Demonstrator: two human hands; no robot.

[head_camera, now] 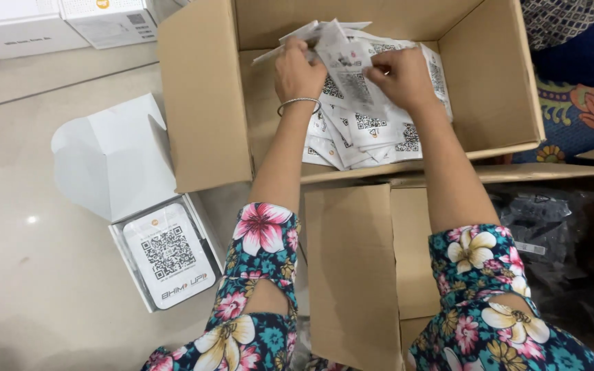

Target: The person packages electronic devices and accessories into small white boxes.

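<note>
Both hands (352, 72) pinching white leaflets (369, 127), inside cardboard box (204, 103)

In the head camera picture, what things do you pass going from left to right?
Small open white box → left hand → right hand → bags of black parts.

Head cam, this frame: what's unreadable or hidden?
- Both hands' fingertips: left hand and right hand are buried in the white packets, so their grip is unclear.
- Cardboard box floor: covered by the packets.
- Black bags: contents too dark, cut by right edge.
- White boxes: cut by top edge.
</note>
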